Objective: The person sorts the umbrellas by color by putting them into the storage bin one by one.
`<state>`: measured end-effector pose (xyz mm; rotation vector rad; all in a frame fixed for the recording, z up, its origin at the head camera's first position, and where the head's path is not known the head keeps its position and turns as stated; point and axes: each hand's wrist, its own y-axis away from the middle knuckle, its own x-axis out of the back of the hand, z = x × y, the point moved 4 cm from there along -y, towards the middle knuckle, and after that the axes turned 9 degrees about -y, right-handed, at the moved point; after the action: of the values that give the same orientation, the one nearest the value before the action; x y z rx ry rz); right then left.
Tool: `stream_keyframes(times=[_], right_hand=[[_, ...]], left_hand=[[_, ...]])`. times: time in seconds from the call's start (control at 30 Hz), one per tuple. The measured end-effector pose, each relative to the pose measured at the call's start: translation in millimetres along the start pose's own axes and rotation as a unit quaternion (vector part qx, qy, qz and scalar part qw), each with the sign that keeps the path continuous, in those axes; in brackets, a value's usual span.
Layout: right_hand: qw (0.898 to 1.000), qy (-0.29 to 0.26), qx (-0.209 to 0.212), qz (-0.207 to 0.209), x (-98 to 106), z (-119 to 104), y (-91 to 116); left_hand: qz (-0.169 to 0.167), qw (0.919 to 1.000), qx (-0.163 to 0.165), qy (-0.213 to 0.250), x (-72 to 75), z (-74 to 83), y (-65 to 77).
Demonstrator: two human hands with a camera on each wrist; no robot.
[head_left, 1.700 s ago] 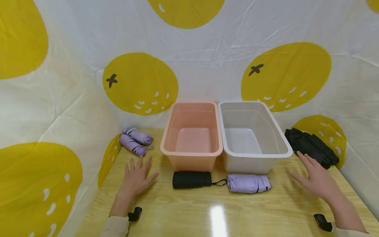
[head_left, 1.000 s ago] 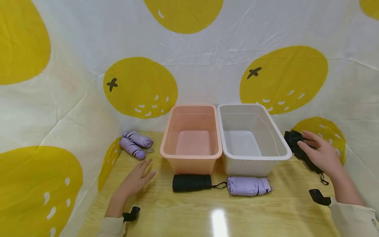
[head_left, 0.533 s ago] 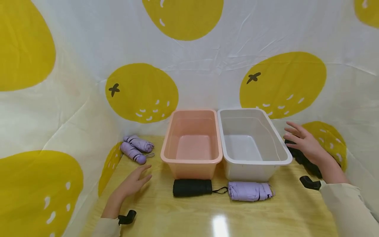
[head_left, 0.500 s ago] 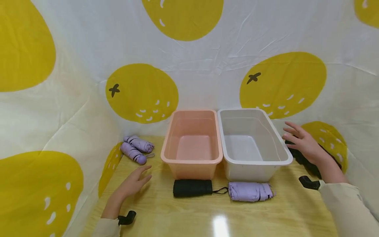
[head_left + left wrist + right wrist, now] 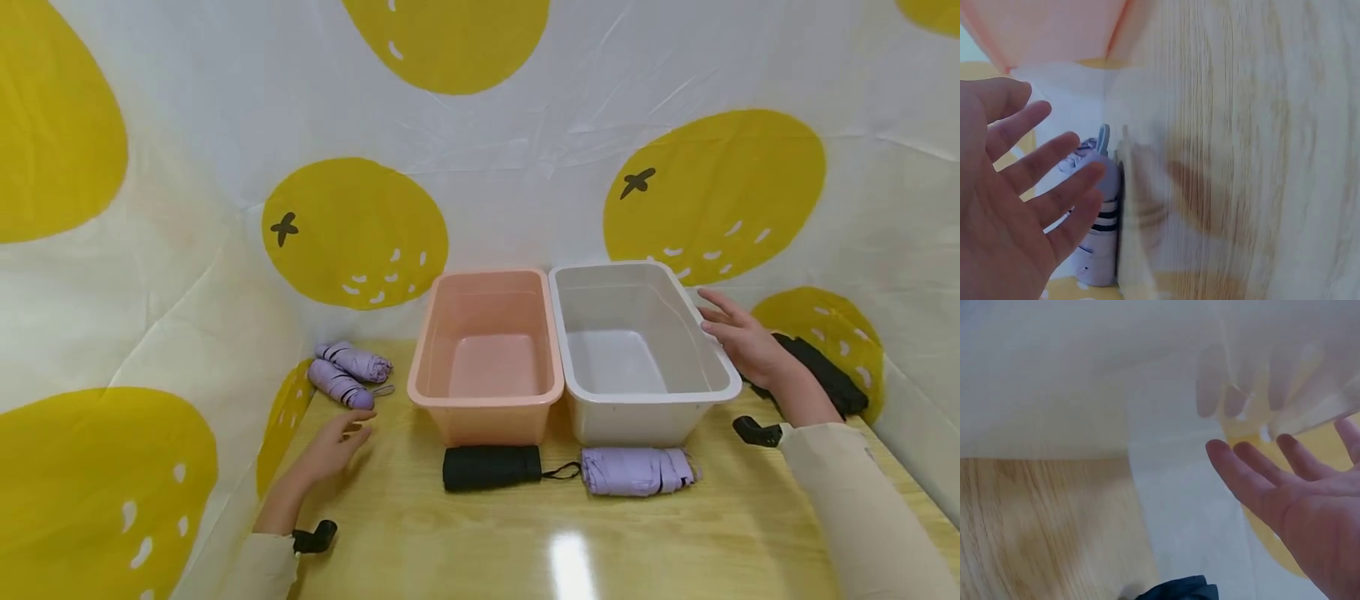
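My left hand [image 5: 332,448] hovers over the table's left side, fingers relaxed and nothing held. Just beyond its fingertips lie two folded lilac umbrellas, a nearer one [image 5: 339,383] and a farther one [image 5: 356,362]. In the left wrist view the nearer lilac umbrella [image 5: 1105,244] shows partly behind the fingers. My right hand [image 5: 750,343] is raised beside the right wall of the white bin [image 5: 651,400], its fingers loosely extended and holding nothing. Whether the fingertips touch the bin, I cannot tell. Behind the right wrist lies a black folded umbrella [image 5: 821,371], partly hidden by the arm.
A pink bin [image 5: 486,402] stands against the white bin's left side. In front of them lie a black folded umbrella [image 5: 491,467] with a wrist loop and another lilac umbrella [image 5: 637,472]. A fruit-print cloth [image 5: 495,217] hangs behind and at both sides.
My right hand has moved up and left from over the black umbrella to the white bin's side. My left hand has shifted slightly left, its fingers a little more bent.
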<state>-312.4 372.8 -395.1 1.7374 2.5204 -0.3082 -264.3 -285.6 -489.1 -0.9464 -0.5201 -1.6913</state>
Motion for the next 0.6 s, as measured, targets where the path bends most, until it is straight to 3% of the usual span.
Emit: stream_keyframes(times=[0.17,0.33,0.6], right_hand=[[0.999,-0.035,0.008,-0.016,-3.6,10.7,1.8],[1.0,-0.026,-0.004,0.005,-2.5,20.1,0.6],[1.0,0.007,-0.012,0.021,3.6,19.4,-5.2]], left_hand=[[0.007,0.9992,0.01,-0.037,-4.5,-7.1,2.6],[0.013,0.9974,0.018,-0.068,-10.9,-9.6,4.0],[0.045,0.9882,0.005,-0.146,-13.3,-0.6,-11.0]])
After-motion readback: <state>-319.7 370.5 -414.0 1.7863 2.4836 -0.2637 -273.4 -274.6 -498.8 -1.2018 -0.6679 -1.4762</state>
